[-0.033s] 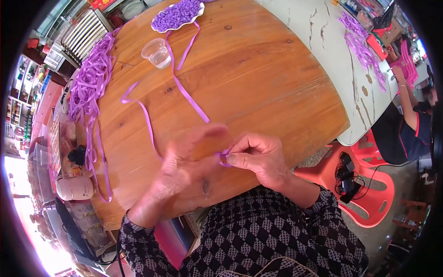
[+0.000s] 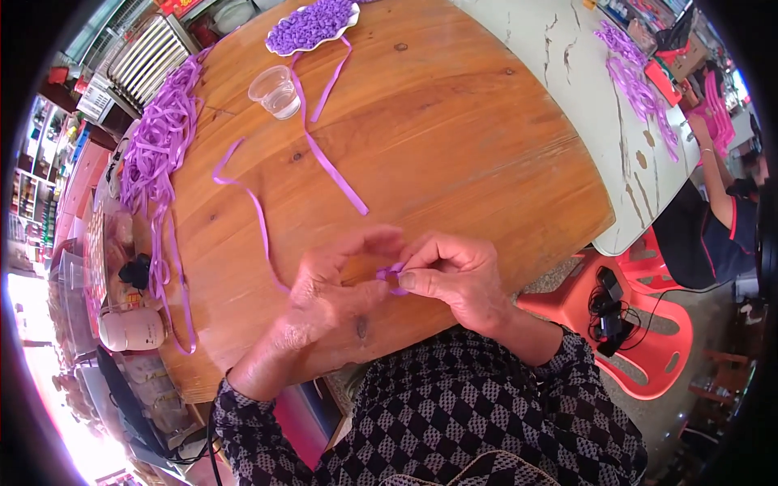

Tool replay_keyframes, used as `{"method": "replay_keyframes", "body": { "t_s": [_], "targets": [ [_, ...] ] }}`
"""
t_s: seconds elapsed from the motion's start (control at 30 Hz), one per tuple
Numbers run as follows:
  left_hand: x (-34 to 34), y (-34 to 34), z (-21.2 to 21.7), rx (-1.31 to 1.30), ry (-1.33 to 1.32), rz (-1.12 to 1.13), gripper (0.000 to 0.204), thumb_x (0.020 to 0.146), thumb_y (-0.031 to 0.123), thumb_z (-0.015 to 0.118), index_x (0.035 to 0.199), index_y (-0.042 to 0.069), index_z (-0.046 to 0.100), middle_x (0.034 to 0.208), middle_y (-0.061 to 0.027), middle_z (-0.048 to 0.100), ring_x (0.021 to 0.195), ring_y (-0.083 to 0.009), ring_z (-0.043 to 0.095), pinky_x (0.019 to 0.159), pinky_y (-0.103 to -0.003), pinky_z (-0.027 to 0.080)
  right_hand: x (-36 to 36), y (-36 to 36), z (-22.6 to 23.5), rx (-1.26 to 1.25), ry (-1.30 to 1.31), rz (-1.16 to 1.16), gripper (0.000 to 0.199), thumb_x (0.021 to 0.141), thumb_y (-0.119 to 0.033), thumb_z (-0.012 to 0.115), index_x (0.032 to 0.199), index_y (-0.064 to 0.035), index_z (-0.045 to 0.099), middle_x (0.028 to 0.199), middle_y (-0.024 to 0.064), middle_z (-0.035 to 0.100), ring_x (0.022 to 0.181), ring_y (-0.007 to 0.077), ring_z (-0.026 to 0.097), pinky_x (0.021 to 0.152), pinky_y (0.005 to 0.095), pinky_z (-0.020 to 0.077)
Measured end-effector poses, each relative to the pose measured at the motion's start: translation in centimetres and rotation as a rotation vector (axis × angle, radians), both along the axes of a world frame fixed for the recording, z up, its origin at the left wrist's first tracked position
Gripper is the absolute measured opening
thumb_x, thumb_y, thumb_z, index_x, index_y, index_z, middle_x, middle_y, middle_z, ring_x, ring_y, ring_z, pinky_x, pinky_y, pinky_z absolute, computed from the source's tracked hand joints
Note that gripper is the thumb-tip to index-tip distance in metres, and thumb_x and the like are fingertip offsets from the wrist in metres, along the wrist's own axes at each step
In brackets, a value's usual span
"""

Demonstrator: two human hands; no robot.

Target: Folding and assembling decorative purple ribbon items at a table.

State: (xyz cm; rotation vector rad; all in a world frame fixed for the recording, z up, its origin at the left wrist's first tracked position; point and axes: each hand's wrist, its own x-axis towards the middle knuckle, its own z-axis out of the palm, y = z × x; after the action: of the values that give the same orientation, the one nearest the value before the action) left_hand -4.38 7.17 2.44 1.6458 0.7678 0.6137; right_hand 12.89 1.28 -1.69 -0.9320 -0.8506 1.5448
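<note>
My right hand [image 2: 455,279] pinches a small loop of purple ribbon [image 2: 392,277] between thumb and forefinger. Just left of it is my left hand [image 2: 336,279], its thumb tip close to the loop and its forefinger curved well apart from the thumb. A narrow purple ribbon strand [image 2: 261,217] lies on the wooden table [image 2: 462,162] and runs in behind my left hand. Whether the left hand's lower fingers touch this strand is hidden. Beyond my hands lies another ribbon strip [image 2: 331,172], stretching toward a white scalloped plate [image 2: 354,24] heaped with small purple ribbon pieces [image 2: 308,28].
A clear plastic cup [image 2: 279,97] stands near the plate. Tangled purple ribbons [image 2: 166,121] hang over the table's left edge, above a white jar [image 2: 134,328]. At right are a pale marbled table [image 2: 559,73], a red plastic stool [image 2: 583,300] with black cables, and another person's arm [image 2: 713,178].
My left hand's blurred fingers have come to rest a little nearer the right hand. The ribbon strand trailing from it has shifted slightly. My right hand keeps its pinch.
</note>
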Motion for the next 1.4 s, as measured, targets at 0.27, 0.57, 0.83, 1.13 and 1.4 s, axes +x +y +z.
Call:
{"method": "replay_keyframes", "body": {
  "t_s": [0.27,0.57,0.83,1.13,1.4],
  "targets": [
    [-0.9,-1.5,0.3,-0.681,-0.018,0.122,0.024,0.080,0.002,0.061,0.103,-0.003,0.057,0.077,-0.0025,0.059,0.069,-0.0055,0.053,0.061,-0.019,0.042,0.1,-0.5,0.2,0.145,-0.179,-0.003,0.003,0.079,0.005,0.061,0.080,0.0037,0.058,0.091,0.0082,0.056,0.075,0.0076,0.052,0.066,0.0199,0.0436],
    [-1.3,-2.6,2.3,-0.335,-0.063,0.351,0.028,0.073,0.002,0.062,0.099,-0.006,0.058,0.067,-0.0049,0.059,0.057,-0.0082,0.052,0.055,-0.019,0.039,0.5,-0.8,0.6,-0.013,-0.020,0.061,0.007,0.077,0.007,0.062,0.079,0.0033,0.056,0.091,0.0120,0.057,0.076,0.0086,0.053,0.065,0.0201,0.0432],
    [-3.3,-2.5,1.4,0.095,0.158,0.339,0.034,0.075,0.005,0.065,0.108,-0.002,0.056,0.082,-0.0058,0.060,0.074,-0.0101,0.054,0.068,-0.022,0.043,0.3,-1.1,0.6,0.082,-0.107,0.093,0.010,0.075,0.009,0.062,0.076,0.0016,0.055,0.091,0.0118,0.057,0.073,0.0087,0.052,0.062,0.0193,0.0414],
    [-1.5,-3.2,1.1,-0.284,0.150,0.196,0.029,0.076,0.016,0.070,0.095,-0.003,0.060,0.081,-0.0039,0.060,0.074,-0.0088,0.053,0.066,-0.023,0.043,-0.5,-0.8,0.4,0.634,-0.556,-0.123,0.016,0.069,0.010,0.065,0.074,-0.0017,0.055,0.083,0.0098,0.059,0.065,0.0169,0.053,0.055,0.0261,0.0405],
    [-1.2,-3.9,0.5,-0.570,-0.043,0.281,0.017,0.081,0.013,0.066,0.086,-0.003,0.061,0.071,0.0010,0.057,0.062,-0.0024,0.048,0.054,-0.016,0.038,-0.5,-1.0,0.0,0.767,-0.655,-0.219,0.016,0.068,0.008,0.067,0.077,-0.0010,0.057,0.084,0.0115,0.061,0.061,0.0183,0.051,0.052,0.0279,0.0394]
  ]
}}
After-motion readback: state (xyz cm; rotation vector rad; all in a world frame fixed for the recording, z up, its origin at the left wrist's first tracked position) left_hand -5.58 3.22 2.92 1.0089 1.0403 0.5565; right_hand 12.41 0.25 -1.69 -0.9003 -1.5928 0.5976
